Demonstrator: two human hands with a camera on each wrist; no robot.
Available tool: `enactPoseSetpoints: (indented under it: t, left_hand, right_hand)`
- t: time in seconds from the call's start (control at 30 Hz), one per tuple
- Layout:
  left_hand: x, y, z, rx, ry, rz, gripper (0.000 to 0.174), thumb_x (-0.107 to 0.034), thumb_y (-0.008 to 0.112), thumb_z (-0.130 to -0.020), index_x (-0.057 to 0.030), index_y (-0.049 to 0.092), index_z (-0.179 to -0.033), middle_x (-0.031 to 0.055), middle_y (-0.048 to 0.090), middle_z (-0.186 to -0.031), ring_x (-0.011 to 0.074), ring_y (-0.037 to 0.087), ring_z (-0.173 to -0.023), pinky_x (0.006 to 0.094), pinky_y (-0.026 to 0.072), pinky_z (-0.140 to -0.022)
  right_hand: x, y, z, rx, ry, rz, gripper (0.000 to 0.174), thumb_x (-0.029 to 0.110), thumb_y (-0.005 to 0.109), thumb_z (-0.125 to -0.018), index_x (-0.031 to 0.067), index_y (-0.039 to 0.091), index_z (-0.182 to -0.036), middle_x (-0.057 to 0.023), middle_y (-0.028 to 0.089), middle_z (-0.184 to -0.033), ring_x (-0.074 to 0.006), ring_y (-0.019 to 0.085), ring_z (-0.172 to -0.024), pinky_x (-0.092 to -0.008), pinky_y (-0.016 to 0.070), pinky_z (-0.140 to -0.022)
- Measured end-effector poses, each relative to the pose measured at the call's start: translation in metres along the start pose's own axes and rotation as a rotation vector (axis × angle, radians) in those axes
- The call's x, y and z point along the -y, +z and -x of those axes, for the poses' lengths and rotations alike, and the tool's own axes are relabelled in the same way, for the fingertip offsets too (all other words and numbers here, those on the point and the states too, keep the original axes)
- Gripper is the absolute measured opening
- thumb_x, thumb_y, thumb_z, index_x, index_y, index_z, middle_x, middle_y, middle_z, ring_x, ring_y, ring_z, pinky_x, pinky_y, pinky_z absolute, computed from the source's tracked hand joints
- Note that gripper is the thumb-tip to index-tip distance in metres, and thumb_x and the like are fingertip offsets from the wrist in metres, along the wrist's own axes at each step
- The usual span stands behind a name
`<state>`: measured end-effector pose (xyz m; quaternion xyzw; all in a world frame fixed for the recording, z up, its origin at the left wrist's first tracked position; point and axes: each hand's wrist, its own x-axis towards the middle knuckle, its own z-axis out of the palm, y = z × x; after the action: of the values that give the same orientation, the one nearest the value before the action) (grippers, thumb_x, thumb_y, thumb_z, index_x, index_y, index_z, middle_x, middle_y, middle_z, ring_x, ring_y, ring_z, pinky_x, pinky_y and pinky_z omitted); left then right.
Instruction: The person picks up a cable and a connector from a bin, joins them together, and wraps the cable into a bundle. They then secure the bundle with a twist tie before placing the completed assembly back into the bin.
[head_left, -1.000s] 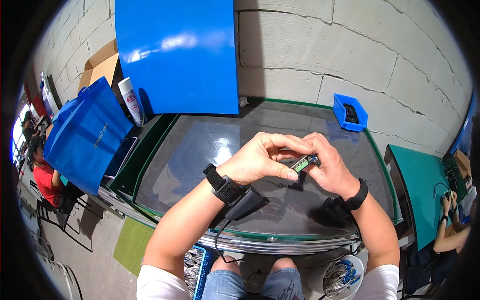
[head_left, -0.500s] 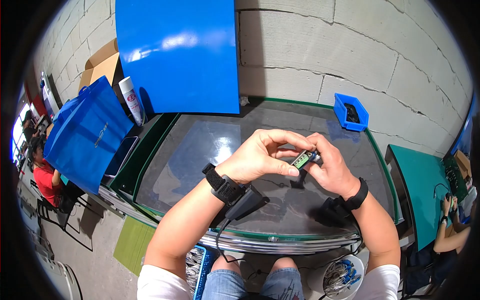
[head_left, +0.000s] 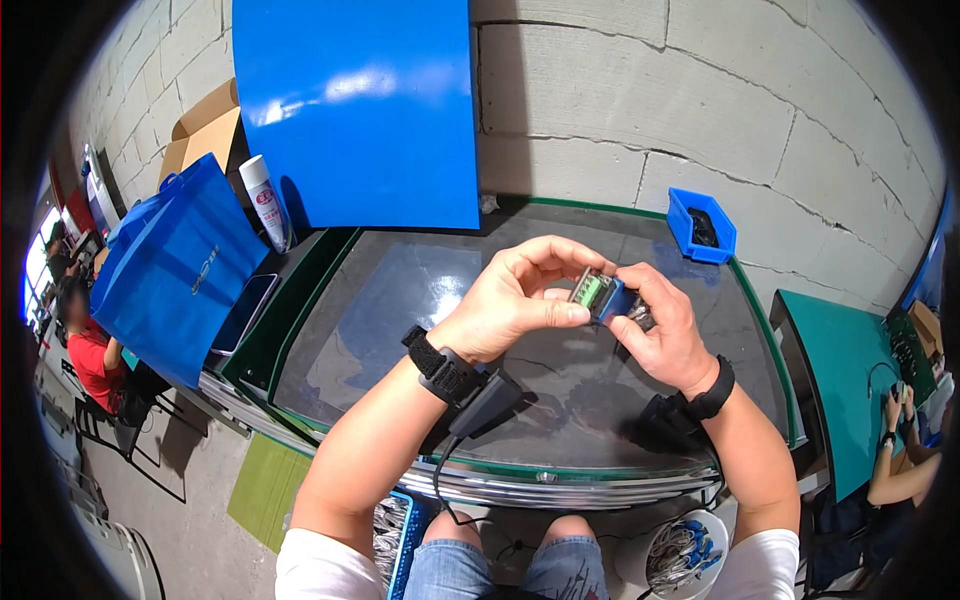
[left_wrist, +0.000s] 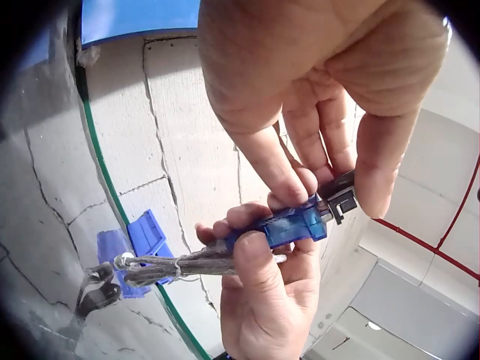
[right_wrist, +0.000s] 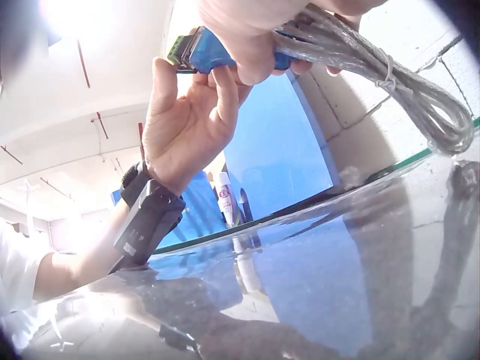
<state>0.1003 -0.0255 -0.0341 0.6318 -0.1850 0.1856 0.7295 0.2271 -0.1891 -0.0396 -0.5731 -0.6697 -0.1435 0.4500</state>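
Both hands are raised above the dark table mat, close together. My left hand (head_left: 505, 305) pinches a small adapter with a green screw terminal block (head_left: 590, 291) between thumb and fingertips. My right hand (head_left: 665, 325) grips a translucent blue cable connector (left_wrist: 296, 227), thumb on one side and fingers on the other. In the left wrist view the connector's end meets the adapter's black end (left_wrist: 344, 204). A tied bundle of clear-sheathed grey cable (right_wrist: 367, 66) trails from the connector past my right hand.
A blue bin (head_left: 700, 225) with black parts stands at the mat's back right corner. At left are a blue bag (head_left: 180, 270), a spray can (head_left: 264, 205) and a tablet (head_left: 245, 315). Below the table edge, a white bucket (head_left: 628, 560) and a blue basket (head_left: 410, 535) hold cables.
My left hand has risen slightly, and the adapter has turned in its fingers. More of the blue connector now shows between the hands. My right hand keeps its hold.
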Motion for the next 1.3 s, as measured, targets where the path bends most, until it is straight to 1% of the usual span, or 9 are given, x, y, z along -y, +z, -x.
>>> enactPoseSetpoints:
  t: [0.13,0.23,0.4,0.7,0.73,0.8,0.87,1.0,1.3]
  left_hand:
    - [-0.002,0.001,0.000,-0.088,-0.007,0.015,0.042,-0.001,0.069,-0.075,-0.0059,0.054,-0.114,0.0130,0.056,-0.120,0.0185,0.055,-0.106,0.0334,0.0452,-0.092]
    - [0.002,-0.001,-0.001,-0.148,-0.001,0.018,0.041,-0.002,0.069,-0.076,-0.0048,0.053,-0.114,0.0120,0.057,-0.115,0.0168,0.056,-0.104,0.0318,0.0471,-0.089]
    - [0.004,-0.004,-0.001,-0.249,-0.131,-0.044,0.034,-0.005,0.069,-0.077,-0.0014,0.056,-0.108,0.0057,0.061,-0.092,0.0126,0.059,-0.084,0.0273,0.0513,-0.078]
    - [0.010,-0.007,-0.001,-0.405,-0.120,-0.098,0.024,-0.005,0.063,-0.082,-0.0017,0.057,-0.105,0.0035,0.061,-0.090,0.0116,0.059,-0.078,0.0268,0.0510,-0.075]
    - [0.004,-0.012,-0.003,-0.560,-0.123,-0.067,0.023,-0.006,0.058,-0.085,-0.0016,0.056,-0.107,0.0018,0.060,-0.087,0.0104,0.058,-0.076,0.0275,0.0514,-0.075]
    - [-0.007,-0.039,-0.003,-0.670,-0.047,0.026,0.025,-0.006,0.056,-0.086,-0.0014,0.054,-0.110,0.0020,0.059,-0.088,0.0102,0.058,-0.077,0.0286,0.0521,-0.077]
    - [-0.006,-0.048,0.000,-0.626,-0.037,0.107,0.028,-0.008,0.057,-0.087,-0.0023,0.052,-0.114,0.0033,0.060,-0.091,0.0103,0.059,-0.079,0.0298,0.0526,-0.080]
    - [0.003,-0.031,-0.001,-0.249,-0.098,0.293,0.037,-0.012,0.058,-0.087,-0.0051,0.049,-0.122,0.0090,0.060,-0.099,0.0188,0.062,-0.089,0.0300,0.0529,-0.081]
    - [0.001,-0.019,0.003,-0.061,-0.173,0.315,0.031,-0.015,0.058,-0.088,-0.0044,0.051,-0.116,0.0134,0.058,-0.101,0.0215,0.064,-0.084,0.0296,0.0557,-0.074]
  right_hand:
    - [0.002,0.000,-0.002,-0.087,0.003,0.051,0.036,0.000,0.067,-0.066,0.0025,0.058,-0.101,-0.0121,0.058,-0.083,-0.0263,0.057,-0.070,-0.0320,0.0464,-0.063]
    - [0.005,0.000,-0.002,-0.096,0.028,0.105,0.035,0.000,0.066,-0.066,0.0025,0.059,-0.100,-0.0113,0.058,-0.080,-0.0255,0.057,-0.068,-0.0310,0.0463,-0.060]
    - [0.002,0.000,-0.002,-0.070,0.005,0.180,0.033,0.001,0.065,-0.066,0.0027,0.060,-0.098,-0.0109,0.057,-0.077,-0.0264,0.057,-0.067,-0.0329,0.0458,-0.059]
    - [0.004,-0.001,0.000,-0.018,0.042,0.254,0.026,0.004,0.064,-0.068,0.0029,0.058,-0.093,-0.0118,0.056,-0.077,-0.0295,0.057,-0.069,-0.0355,0.0460,-0.060]
    - [0.003,-0.003,0.001,0.002,0.041,0.275,0.026,0.004,0.064,-0.068,0.0028,0.058,-0.093,-0.0120,0.057,-0.079,-0.0300,0.057,-0.070,-0.0355,0.0462,-0.061]
    - [-0.001,-0.008,0.002,-0.015,0.120,0.243,0.026,0.005,0.064,-0.068,0.0025,0.057,-0.093,-0.0124,0.057,-0.080,-0.0302,0.057,-0.071,-0.0351,0.0463,-0.062]
    - [-0.003,-0.009,0.001,-0.031,0.190,0.209,0.026,0.005,0.065,-0.069,0.0022,0.056,-0.093,-0.0128,0.058,-0.081,-0.0304,0.058,-0.072,-0.0346,0.0465,-0.063]
    - [0.002,-0.006,-0.002,-0.054,0.129,0.111,0.029,0.005,0.066,-0.070,0.0014,0.055,-0.097,-0.0137,0.057,-0.085,-0.0300,0.058,-0.077,-0.0335,0.0466,-0.066]
    - [-0.001,-0.005,0.000,-0.018,0.053,-0.044,0.037,-0.002,0.063,-0.071,0.0027,0.054,-0.106,-0.0116,0.055,-0.094,-0.0256,0.057,-0.082,-0.0317,0.0473,-0.073]
